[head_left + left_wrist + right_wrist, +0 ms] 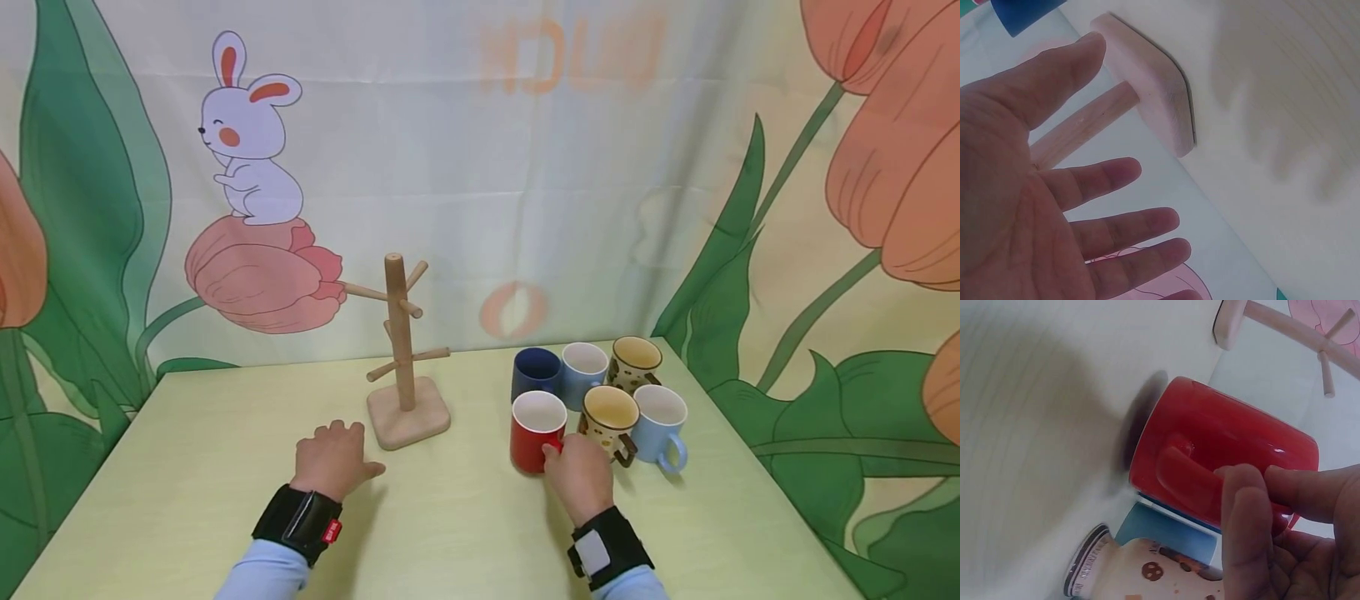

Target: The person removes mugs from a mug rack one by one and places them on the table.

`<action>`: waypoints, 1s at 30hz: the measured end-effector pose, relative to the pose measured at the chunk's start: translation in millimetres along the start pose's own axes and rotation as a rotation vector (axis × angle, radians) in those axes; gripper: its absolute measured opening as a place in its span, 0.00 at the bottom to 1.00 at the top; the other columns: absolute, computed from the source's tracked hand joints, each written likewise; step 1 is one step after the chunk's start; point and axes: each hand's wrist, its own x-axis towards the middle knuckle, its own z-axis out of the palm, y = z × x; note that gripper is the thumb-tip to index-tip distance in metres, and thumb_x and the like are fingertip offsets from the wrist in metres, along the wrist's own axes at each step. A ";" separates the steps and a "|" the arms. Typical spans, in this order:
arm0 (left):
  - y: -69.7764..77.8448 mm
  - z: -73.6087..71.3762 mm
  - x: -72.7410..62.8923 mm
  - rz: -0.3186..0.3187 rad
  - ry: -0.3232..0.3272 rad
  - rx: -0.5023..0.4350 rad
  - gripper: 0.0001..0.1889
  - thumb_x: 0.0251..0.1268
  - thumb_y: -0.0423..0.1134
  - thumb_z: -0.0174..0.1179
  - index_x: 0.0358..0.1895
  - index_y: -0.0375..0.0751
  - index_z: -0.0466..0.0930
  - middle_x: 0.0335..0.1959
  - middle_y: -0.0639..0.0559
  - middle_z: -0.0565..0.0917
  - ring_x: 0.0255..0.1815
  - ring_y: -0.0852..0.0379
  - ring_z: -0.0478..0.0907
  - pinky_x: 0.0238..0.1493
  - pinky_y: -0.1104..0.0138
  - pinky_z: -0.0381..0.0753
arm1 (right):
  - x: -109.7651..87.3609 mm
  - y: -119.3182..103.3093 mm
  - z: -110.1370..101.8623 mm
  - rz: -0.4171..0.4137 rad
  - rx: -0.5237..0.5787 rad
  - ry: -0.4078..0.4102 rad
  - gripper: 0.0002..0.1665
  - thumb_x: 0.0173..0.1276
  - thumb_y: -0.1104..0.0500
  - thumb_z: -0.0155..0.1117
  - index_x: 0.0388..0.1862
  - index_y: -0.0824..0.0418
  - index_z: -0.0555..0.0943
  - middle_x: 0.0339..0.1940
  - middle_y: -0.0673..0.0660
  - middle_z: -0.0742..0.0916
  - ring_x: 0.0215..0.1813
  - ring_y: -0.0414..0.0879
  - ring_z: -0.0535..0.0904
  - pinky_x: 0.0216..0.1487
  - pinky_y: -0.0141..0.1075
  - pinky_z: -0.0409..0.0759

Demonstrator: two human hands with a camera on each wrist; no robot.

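A red mug with a white inside stands at the front left of a group of mugs. My right hand pinches its handle between thumb and curled fingers. In the right wrist view a shadow lies along the mug's base; whether it touches the table I cannot tell. Over the table, my left hand has its fingers spread, and the left wrist view shows the palm with nothing in it. It is nearest to a wooden mug tree, whose square base stands just beyond its fingertips. Several pegs stick out from the post.
Behind the red mug are a dark blue mug and a light blue mug. Right of it come a spotted cream mug, another spotted mug and a second light blue mug. A printed curtain hangs behind the table.
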 end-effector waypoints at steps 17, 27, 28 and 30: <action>0.7 -1.3 -4.8 -0.001 0.008 0.002 0.32 0.52 0.58 0.73 0.47 0.31 0.80 0.36 0.35 0.80 0.40 0.36 0.79 0.36 0.44 0.80 | -2.6 10.7 9.4 0.031 -0.089 0.013 0.17 0.66 0.52 0.67 0.26 0.65 0.84 0.18 0.56 0.81 0.24 0.52 0.76 0.24 0.43 0.73; -0.4 -9.4 -6.1 -0.010 -0.004 0.000 0.32 0.54 0.58 0.72 0.48 0.30 0.80 0.38 0.33 0.80 0.41 0.35 0.79 0.36 0.44 0.80 | -2.6 7.8 4.0 0.033 -0.126 -0.038 0.19 0.67 0.49 0.67 0.26 0.64 0.82 0.17 0.55 0.78 0.24 0.51 0.73 0.24 0.41 0.69; -1.1 -10.0 -6.2 -0.011 -0.003 0.001 0.32 0.54 0.58 0.71 0.48 0.30 0.80 0.38 0.33 0.80 0.41 0.35 0.79 0.36 0.44 0.80 | -2.9 7.5 3.0 0.031 -0.142 -0.036 0.20 0.67 0.48 0.67 0.26 0.64 0.82 0.18 0.55 0.78 0.24 0.51 0.73 0.24 0.41 0.69; -3.3 -10.8 -6.3 -0.011 0.001 0.004 0.32 0.54 0.58 0.71 0.48 0.30 0.80 0.37 0.33 0.80 0.40 0.35 0.79 0.35 0.44 0.80 | -3.7 6.6 0.0 0.025 -0.186 -0.023 0.23 0.66 0.45 0.67 0.26 0.64 0.81 0.18 0.56 0.78 0.24 0.52 0.74 0.24 0.42 0.70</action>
